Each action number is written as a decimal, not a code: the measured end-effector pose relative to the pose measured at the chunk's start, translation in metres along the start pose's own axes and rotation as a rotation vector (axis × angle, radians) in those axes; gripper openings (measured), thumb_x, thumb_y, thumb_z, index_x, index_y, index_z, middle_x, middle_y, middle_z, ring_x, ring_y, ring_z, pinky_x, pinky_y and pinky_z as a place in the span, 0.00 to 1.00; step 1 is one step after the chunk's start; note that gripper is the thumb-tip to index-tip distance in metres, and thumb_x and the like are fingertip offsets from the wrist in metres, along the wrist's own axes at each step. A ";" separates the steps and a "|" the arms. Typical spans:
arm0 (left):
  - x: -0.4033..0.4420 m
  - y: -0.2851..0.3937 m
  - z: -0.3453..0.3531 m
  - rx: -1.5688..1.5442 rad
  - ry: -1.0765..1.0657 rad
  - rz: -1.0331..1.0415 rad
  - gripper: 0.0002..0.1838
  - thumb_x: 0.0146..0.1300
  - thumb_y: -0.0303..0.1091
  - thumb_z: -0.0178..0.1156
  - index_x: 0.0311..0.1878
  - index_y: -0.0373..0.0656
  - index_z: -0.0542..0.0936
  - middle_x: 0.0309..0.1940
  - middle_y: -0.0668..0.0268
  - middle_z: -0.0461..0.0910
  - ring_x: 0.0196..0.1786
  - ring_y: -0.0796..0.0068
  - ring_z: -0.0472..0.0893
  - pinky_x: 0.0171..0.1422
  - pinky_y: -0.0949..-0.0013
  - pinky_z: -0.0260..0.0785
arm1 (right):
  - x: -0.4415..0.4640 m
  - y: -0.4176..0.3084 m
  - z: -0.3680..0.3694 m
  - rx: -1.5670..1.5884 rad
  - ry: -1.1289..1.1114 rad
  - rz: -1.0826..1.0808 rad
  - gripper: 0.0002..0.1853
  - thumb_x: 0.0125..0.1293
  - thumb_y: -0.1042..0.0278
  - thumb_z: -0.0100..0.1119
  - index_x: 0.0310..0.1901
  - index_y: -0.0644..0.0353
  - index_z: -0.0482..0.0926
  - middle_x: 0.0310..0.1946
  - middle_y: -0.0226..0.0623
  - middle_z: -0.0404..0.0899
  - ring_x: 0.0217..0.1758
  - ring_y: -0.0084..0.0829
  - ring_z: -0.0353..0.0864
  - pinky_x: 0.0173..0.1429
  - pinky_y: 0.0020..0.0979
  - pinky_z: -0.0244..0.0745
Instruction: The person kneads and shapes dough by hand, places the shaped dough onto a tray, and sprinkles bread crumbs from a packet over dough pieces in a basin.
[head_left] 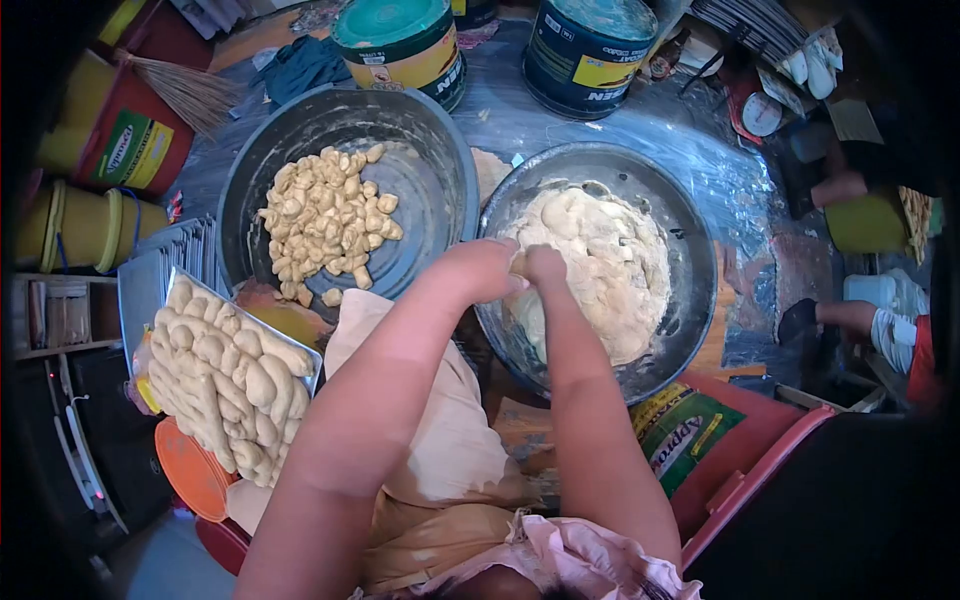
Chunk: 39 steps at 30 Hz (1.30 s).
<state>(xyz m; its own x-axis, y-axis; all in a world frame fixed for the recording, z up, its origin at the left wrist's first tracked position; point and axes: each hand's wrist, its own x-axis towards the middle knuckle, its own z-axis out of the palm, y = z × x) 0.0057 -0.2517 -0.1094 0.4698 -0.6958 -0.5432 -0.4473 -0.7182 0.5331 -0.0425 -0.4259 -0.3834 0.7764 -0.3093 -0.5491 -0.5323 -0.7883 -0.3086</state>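
My left hand (487, 268) and my right hand (546, 266) meet above the left side of a dark round basin. Both are closed, with a small piece of dough (518, 264) showing between them; the fingertips are partly hidden. Inside this basin (700, 250) lies a large floury mass of dough (600, 270), lumpy on top. A second dark basin (440, 170), to the left, holds a heap of small cut dough pieces (325, 215). By my left arm, a metal tray (318, 365) is covered with twisted, shaped dough (225, 370).
Two paint buckets (395, 50) (590, 55) stand behind the basins. Stacked trays (180, 260) and an orange lid (190, 470) are at left, with a broom (180, 85) beyond. A red container (720, 460) sits at lower right. Other people's legs (845, 315) show at right.
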 end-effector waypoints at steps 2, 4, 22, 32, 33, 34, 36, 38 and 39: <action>0.005 -0.007 0.008 -0.028 0.041 0.042 0.35 0.58 0.47 0.61 0.64 0.36 0.67 0.57 0.46 0.73 0.60 0.51 0.72 0.63 0.60 0.65 | 0.016 0.025 -0.012 0.342 -0.116 -0.027 0.19 0.49 0.61 0.61 0.44 0.58 0.80 0.46 0.46 0.81 0.44 0.44 0.81 0.43 0.39 0.76; 0.003 -0.010 0.006 -0.027 0.025 0.028 0.35 0.58 0.47 0.61 0.64 0.37 0.67 0.57 0.46 0.73 0.60 0.51 0.72 0.63 0.59 0.65 | -0.006 0.025 -0.023 0.648 -0.284 0.034 0.12 0.46 0.69 0.58 0.35 0.60 0.80 0.30 0.40 0.80 0.31 0.35 0.79 0.38 0.35 0.74; -0.001 -0.010 -0.003 -0.005 -0.048 0.005 0.35 0.58 0.49 0.61 0.64 0.37 0.67 0.57 0.47 0.73 0.59 0.51 0.73 0.63 0.59 0.65 | -0.015 -0.007 -0.061 1.254 -0.194 0.017 0.12 0.60 0.60 0.53 0.40 0.59 0.78 0.35 0.34 0.76 0.39 0.31 0.73 0.46 0.31 0.68; -0.004 -0.010 -0.008 -0.013 -0.061 -0.003 0.35 0.58 0.48 0.61 0.64 0.36 0.66 0.56 0.46 0.73 0.59 0.50 0.73 0.63 0.59 0.64 | -0.170 0.075 -0.113 1.143 -0.230 -0.075 0.08 0.58 0.69 0.52 0.38 0.58 0.78 0.29 0.28 0.74 0.35 0.22 0.70 0.40 0.25 0.66; -0.003 -0.012 -0.008 -0.014 -0.060 -0.007 0.35 0.58 0.48 0.60 0.64 0.36 0.66 0.57 0.46 0.73 0.60 0.50 0.73 0.64 0.59 0.64 | -0.174 0.085 -0.113 1.180 -0.253 -0.092 0.08 0.58 0.69 0.51 0.39 0.57 0.77 0.29 0.28 0.74 0.35 0.22 0.70 0.39 0.25 0.66; -0.001 -0.013 -0.006 -0.018 -0.062 -0.011 0.35 0.58 0.48 0.60 0.64 0.36 0.66 0.57 0.46 0.73 0.60 0.50 0.73 0.64 0.59 0.64 | -0.179 0.096 -0.114 1.218 -0.276 -0.105 0.09 0.58 0.70 0.51 0.40 0.57 0.77 0.30 0.28 0.74 0.35 0.22 0.70 0.38 0.26 0.66; 0.000 -0.013 -0.002 -0.015 -0.064 -0.010 0.35 0.58 0.48 0.60 0.64 0.36 0.66 0.57 0.46 0.72 0.60 0.50 0.72 0.64 0.59 0.64 | -0.179 0.105 -0.110 1.155 -0.317 0.004 0.11 0.58 0.70 0.50 0.42 0.56 0.76 0.31 0.28 0.73 0.36 0.22 0.70 0.39 0.25 0.66; -0.001 -0.010 -0.004 -0.002 -0.058 0.000 0.35 0.58 0.48 0.60 0.64 0.36 0.66 0.57 0.46 0.73 0.60 0.50 0.72 0.64 0.59 0.64 | -0.167 0.105 -0.110 0.946 -0.347 0.237 0.12 0.56 0.68 0.51 0.43 0.57 0.75 0.32 0.27 0.70 0.37 0.22 0.69 0.41 0.24 0.66; -0.001 -0.009 -0.004 0.001 -0.063 0.000 0.35 0.58 0.48 0.60 0.64 0.36 0.66 0.57 0.45 0.72 0.60 0.50 0.72 0.64 0.59 0.64 | -0.151 0.109 -0.097 0.593 -0.244 0.353 0.17 0.57 0.65 0.53 0.49 0.58 0.74 0.39 0.35 0.75 0.44 0.30 0.75 0.47 0.32 0.71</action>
<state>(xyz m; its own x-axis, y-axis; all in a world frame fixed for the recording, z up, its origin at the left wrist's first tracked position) 0.0119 -0.2441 -0.1112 0.4214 -0.6946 -0.5831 -0.4481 -0.7184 0.5320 -0.1855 -0.5167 -0.2589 0.4644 -0.3096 -0.8297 -0.8838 -0.2218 -0.4119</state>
